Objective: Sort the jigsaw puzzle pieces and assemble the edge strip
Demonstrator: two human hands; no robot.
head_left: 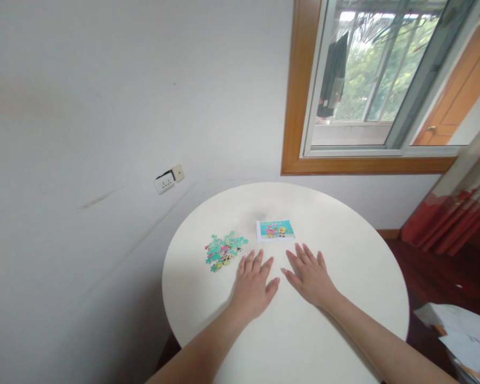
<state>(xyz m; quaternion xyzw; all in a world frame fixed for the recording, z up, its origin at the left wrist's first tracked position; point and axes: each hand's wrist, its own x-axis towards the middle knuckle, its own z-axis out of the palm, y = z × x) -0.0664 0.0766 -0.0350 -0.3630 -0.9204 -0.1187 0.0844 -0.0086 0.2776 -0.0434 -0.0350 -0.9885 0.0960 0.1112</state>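
My left hand [253, 284] lies flat on the white round table, fingers spread, holding nothing. Just beyond its fingertips, to the left, is a loose pile of jigsaw puzzle pieces [225, 250], mostly turquoise with bits of pink and yellow. My right hand [311, 274] also rests palm down with fingers apart and nothing in it. Ahead of both hands lies a small picture card [277, 230] showing a pink and a yellow cartoon figure on a blue-green ground; neither hand touches it.
The round white table [352, 256] stands against a grey-white wall with a power socket [165, 183]. A wood-framed window [290, 106] is behind it. To the right hang red and beige curtains [444, 218], and white papers or bags [468, 330] sit low at the right.
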